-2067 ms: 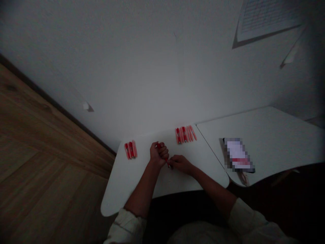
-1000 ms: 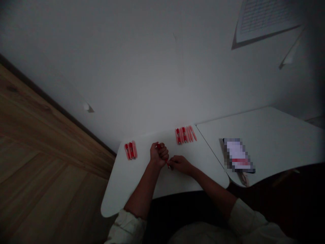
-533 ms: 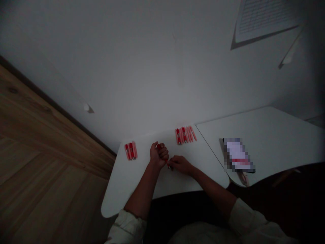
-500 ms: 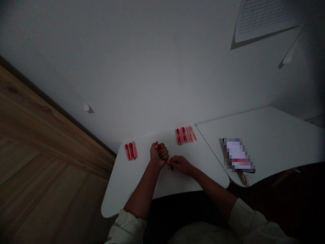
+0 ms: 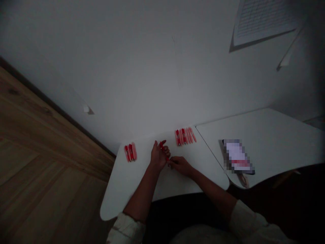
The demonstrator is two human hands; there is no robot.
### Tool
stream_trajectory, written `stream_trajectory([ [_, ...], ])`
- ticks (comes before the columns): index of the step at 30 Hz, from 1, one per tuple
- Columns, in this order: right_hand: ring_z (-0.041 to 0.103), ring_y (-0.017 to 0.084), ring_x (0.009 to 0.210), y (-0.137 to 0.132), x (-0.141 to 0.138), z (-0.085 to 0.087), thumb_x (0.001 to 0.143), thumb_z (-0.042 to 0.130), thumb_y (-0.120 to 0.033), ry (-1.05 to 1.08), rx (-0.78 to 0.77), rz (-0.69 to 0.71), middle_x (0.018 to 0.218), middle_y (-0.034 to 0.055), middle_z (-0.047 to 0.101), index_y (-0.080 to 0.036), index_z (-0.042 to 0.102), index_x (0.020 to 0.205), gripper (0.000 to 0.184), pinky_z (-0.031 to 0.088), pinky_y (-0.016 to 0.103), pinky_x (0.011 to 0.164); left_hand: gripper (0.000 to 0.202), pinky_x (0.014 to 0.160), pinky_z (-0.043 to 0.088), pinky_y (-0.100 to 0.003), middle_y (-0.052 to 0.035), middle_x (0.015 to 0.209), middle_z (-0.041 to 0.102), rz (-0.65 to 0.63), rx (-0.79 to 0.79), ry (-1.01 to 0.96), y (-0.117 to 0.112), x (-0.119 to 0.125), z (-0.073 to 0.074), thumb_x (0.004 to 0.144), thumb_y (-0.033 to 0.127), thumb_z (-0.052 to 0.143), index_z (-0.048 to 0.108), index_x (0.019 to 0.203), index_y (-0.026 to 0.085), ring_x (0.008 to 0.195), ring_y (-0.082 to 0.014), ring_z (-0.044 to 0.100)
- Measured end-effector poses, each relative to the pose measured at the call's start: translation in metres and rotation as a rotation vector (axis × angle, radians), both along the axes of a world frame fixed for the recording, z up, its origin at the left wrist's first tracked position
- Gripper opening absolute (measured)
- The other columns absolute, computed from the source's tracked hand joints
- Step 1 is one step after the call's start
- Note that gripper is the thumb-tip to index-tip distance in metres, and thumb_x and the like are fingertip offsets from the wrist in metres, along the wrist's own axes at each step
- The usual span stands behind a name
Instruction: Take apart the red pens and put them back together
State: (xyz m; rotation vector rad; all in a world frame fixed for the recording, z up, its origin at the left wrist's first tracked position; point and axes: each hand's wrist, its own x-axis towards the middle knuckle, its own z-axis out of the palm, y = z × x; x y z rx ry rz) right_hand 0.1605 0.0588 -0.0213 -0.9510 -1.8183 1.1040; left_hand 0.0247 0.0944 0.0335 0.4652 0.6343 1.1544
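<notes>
Head view, dim, looking down: left hand [image 5: 158, 157] raised over a white desk [image 5: 132, 193], fingers [image 5: 154, 146] loosely parted and curving around a slim red stick [image 5: 161, 146]; right hand [image 5: 179, 165] just beside it, fingers [image 5: 172, 163] pressed together near the stick's lower end, too dark and small to tell whether pinching it; both hands close together, probably the steadiest way to handle so thin a piece, with fingertips kept near it so that it cannot roll away across the smooth surface; stick red and narrow, held at a slant between the hands, clear of the desk as far as the dim view shows, its finer details lost in shadow; a short row of pink and red sticks [image 5: 130, 152] off to the left, a longer row of pink and red sticks [image 5: 185, 136] along the far edge to the right; a pixelated packet [image 5: 237, 157] farther right on a second desk section [image 5: 269, 135].
</notes>
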Motion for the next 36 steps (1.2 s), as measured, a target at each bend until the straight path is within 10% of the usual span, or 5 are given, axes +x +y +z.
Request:
stream_trajectory([
  [8,0.05,0.013,0.059,0.004,0.0,-0.002,0.085,0.051,-0.038,-0.205,0.186,-0.433,0.061,0.0005,0.057,-0.018,0.059,0.065,0.03,0.035,0.024,0.059,0.037,0.058,0.039,-0.021,-0.0044,0.087,0.063,0.054,0.299,0.78,-0.014,-0.008,-0.017,0.071,0.041,0.068,0.063,0.099,0.017,0.067,-0.0094,0.053],
  [16,0.048,0.013,0.059,0.003,-0.002,-0.003,0.081,0.053,-0.032,-0.294,0.234,-0.474,0.057,-0.0007,0.052,-0.019,0.052,0.058,0.027,0.033,0.023,0.058,0.037,0.056,0.045,-0.023,-0.0047,0.074,0.065,-0.031,0.322,0.92,-0.005,-0.007,-0.012,0.065,0.04,0.072,0.061,0.088,0.013,0.064,-0.0129,0.059],
  [36,0.053,0.021,0.089,0.01,0.001,-0.006,0.092,0.04,-0.031,-0.085,0.327,-0.657,0.096,0.0099,0.06,-0.018,0.055,0.106,0.025,0.045,0.036,0.08,0.021,0.06,0.046,-0.022,-0.0081,0.068,0.069,-0.152,0.177,1.659,0.101,0.028,-0.01,0.071,0.03,0.06,0.071,0.075,0.013,0.073,-0.0185,0.065],
])
